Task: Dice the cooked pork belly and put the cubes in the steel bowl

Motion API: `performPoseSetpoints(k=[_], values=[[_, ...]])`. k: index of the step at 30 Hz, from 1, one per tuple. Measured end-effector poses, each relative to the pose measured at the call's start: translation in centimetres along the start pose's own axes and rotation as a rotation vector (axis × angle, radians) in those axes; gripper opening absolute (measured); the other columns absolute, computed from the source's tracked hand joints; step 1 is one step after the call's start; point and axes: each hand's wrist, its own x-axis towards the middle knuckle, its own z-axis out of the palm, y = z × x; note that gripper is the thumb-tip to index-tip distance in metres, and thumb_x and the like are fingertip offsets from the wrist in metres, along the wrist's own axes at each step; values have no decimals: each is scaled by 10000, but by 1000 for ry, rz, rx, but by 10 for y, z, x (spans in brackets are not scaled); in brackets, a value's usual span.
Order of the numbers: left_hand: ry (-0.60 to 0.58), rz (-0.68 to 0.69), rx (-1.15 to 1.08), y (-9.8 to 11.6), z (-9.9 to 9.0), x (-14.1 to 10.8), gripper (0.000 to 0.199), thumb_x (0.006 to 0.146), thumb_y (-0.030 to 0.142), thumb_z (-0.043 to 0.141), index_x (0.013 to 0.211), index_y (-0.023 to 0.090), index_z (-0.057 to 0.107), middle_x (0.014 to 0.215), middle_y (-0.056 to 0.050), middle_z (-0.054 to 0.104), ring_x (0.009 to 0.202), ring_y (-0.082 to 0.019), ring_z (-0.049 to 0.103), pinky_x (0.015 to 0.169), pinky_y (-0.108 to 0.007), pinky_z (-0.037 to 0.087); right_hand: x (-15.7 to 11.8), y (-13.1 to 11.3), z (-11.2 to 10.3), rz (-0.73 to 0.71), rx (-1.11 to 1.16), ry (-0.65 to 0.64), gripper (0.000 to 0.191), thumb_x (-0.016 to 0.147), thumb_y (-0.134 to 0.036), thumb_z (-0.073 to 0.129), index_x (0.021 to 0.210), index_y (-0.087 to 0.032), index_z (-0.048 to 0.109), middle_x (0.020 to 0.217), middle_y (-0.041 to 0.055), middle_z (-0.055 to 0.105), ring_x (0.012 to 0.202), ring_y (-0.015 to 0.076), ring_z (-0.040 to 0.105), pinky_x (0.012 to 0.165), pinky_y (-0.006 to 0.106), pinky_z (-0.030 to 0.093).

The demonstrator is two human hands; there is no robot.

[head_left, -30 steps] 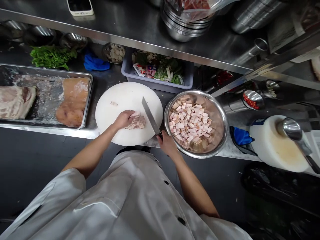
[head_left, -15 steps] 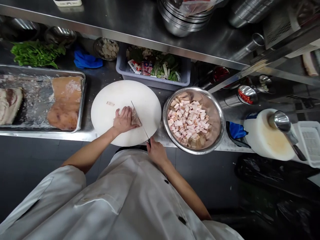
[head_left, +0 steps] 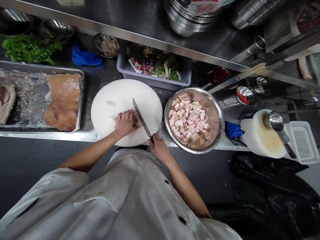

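Right hand [head_left: 159, 147] gripping the knife [head_left: 142, 117] has tilted it from edge-on to flat-side-showing, just right of the meat [head_left: 136, 117] that the left hand [head_left: 124, 124] holds down on the white board [head_left: 105, 91], so cutting appears between strokes.

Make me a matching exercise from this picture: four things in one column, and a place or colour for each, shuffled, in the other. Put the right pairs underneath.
Things
1. Knife
2. Meat cubes
3. Cutting board
4. Green leaves

Places and colours
A. Just beyond the tray
B. Held in the right hand
C. White all over its bare top
D. Heaped in a wide metal bowl

Right pairs
1-B
2-D
3-C
4-A
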Motion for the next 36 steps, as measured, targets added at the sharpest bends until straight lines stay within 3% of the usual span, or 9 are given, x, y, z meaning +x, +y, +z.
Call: performPoseSetpoints(k=[5, 11, 16, 18, 24, 26, 32, 34, 36], values=[[29, -70, -61, -13, 1, 12, 1010, 780, 610, 678, 1535, 63, 290, 1485, -274, 423, 1320, -445, 412, 1108, -566, 300, 4, -1, -11, 22, -10, 8, 255, 1086, -298, 341, 1287, -155, 407, 922, 103, 729, 853, 257, 705, 676, 294, 405], [70, 47, -189, -32, 1, 16, 719, 794, 490, 675, 1366, 98, 484, 1367, -223, 495, 1244, -378, 465, 1061, -507, 412, -15, -23, -25, 54, -89, -18, 265, 1088, -322, 320, 1289, -170, 403, 903, 120, 725, 831, 291, 722, 681, 321, 446], [67, 104, -242, -37, 2, 19, 519, 831, 365, 610, 1270, 96, 546, 1283, -216, 536, 1193, -345, 494, 1047, -486, 455, -36, -39, -46, 34, -131, -127, 238, 1075, -289, 347, 1265, -165, 418, 905, 137, 728, 839, 307, 729, 663, 323, 452], [56, 121, -255, -37, 3, 20, 476, 847, 347, 592, 1250, 94, 559, 1270, -215, 544, 1181, -340, 500, 1047, -485, 457, -24, -44, -41, 19, -122, -131, 229, 1073, -283, 355, 1256, -161, 418, 920, 144, 726, 852, 301, 728, 671, 323, 455], [46, 96, -280, -35, 2, 17, 395, 858, 337, 591, 1195, 131, 594, 1214, -186, 570, 1152, -341, 504, 1031, -502, 445, 51, -49, -8, 45, -90, -27, 257, 1098, -321, 334, 1268, -134, 384, 987, 159, 736, 918, 267, 718, 713, 300, 456], [58, 66, -291, -37, -1, 14, 377, 854, 304, 589, 1196, 147, 589, 1200, -171, 574, 1143, -334, 502, 1020, -497, 444, 49, -48, -11, 42, -101, -2, 267, 1098, -333, 340, 1275, -137, 380, 966, 148, 739, 903, 265, 718, 699, 292, 446], [74, 50, -233, -50, -1, 10, 281, 956, 215, 382, 1082, 134, 619, 1056, -158, 596, 1048, -301, 517, 977, -447, 460, -20, -56, -35, 50, -101, -104, 229, 1086, -333, 367, 1241, -169, 410, 878, 120, 724, 781, 262, 718, 651, 293, 424], [57, 75, -235, -52, 2, 12, 285, 957, 214, 379, 1071, 135, 628, 1047, -159, 600, 1032, -297, 525, 967, -447, 464, -17, -61, -28, 51, -71, -142, 207, 1080, -320, 386, 1224, -173, 414, 889, 121, 725, 795, 264, 722, 651, 294, 427], [51, 85, -243, -52, 4, 13, 277, 947, 207, 396, 1072, 137, 633, 1046, -164, 603, 1032, -303, 527, 970, -459, 462, 5, -66, -14, 62, -53, -124, 205, 1082, -306, 373, 1221, -161, 411, 925, 136, 731, 834, 267, 725, 662, 297, 434]])
